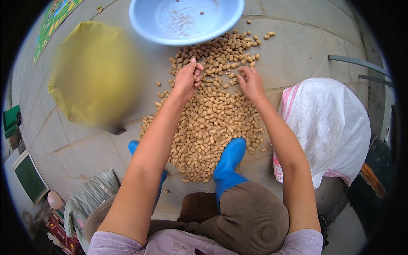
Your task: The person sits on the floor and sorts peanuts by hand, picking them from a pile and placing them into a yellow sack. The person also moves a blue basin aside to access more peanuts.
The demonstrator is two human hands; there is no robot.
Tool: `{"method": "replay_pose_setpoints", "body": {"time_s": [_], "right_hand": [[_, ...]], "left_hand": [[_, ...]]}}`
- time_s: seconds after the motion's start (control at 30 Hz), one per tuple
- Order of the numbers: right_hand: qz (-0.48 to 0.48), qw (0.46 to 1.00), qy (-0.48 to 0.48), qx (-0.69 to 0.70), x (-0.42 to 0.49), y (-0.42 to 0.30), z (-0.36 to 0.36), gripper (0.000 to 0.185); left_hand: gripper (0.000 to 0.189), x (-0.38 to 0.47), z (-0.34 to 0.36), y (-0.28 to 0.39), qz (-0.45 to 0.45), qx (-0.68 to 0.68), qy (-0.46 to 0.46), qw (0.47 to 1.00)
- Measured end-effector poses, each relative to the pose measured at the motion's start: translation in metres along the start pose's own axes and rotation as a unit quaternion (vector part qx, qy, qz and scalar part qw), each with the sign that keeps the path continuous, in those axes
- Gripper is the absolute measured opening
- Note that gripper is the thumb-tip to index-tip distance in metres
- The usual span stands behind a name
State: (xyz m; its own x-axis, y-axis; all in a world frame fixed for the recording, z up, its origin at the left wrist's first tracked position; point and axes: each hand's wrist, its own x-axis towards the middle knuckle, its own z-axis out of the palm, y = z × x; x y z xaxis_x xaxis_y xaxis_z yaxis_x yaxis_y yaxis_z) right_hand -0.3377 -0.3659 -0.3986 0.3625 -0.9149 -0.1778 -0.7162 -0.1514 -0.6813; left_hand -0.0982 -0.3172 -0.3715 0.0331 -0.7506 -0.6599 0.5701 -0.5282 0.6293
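A broad heap of unshelled peanuts covers the paving in front of me, between my blue rubber boots. Over its upper left part is my left hand, thumb pointing away from me and fingers curled in; a peanut shows among those fingers. My right hand hovers at the heap's right side, thumb and fingertips apart, close to a few loose peanuts. Its palm faces down and is hidden. Beyond both hands, more peanuts lie against the near rim of a light blue plastic basin, which holds a few scattered peanuts and dirt.
At left stands a yellow bag-like bundle, partly blurred. A white woven sack with pink stripes bulges at right. My right blue boot touches the heap. A grey-green sack sits lower left; grey metal bars jut in at right.
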Motion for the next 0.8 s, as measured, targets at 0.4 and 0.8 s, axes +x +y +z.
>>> {"method": "replay_pose_setpoints", "body": {"time_s": [0.4, 0.8], "right_hand": [[-0.045, 0.986, -0.121, 0.109, -0.037, -0.077, 0.022, 0.017], [-0.010, 0.985, -0.167, 0.052, -0.039, -0.076, 0.012, 0.011]], "left_hand": [[0.045, -0.032, 0.028, -0.050, -0.041, 0.035, 0.011, 0.999], [0.023, -0.051, 0.013, -0.067, 0.049, 0.079, 0.106, 0.990]]}}
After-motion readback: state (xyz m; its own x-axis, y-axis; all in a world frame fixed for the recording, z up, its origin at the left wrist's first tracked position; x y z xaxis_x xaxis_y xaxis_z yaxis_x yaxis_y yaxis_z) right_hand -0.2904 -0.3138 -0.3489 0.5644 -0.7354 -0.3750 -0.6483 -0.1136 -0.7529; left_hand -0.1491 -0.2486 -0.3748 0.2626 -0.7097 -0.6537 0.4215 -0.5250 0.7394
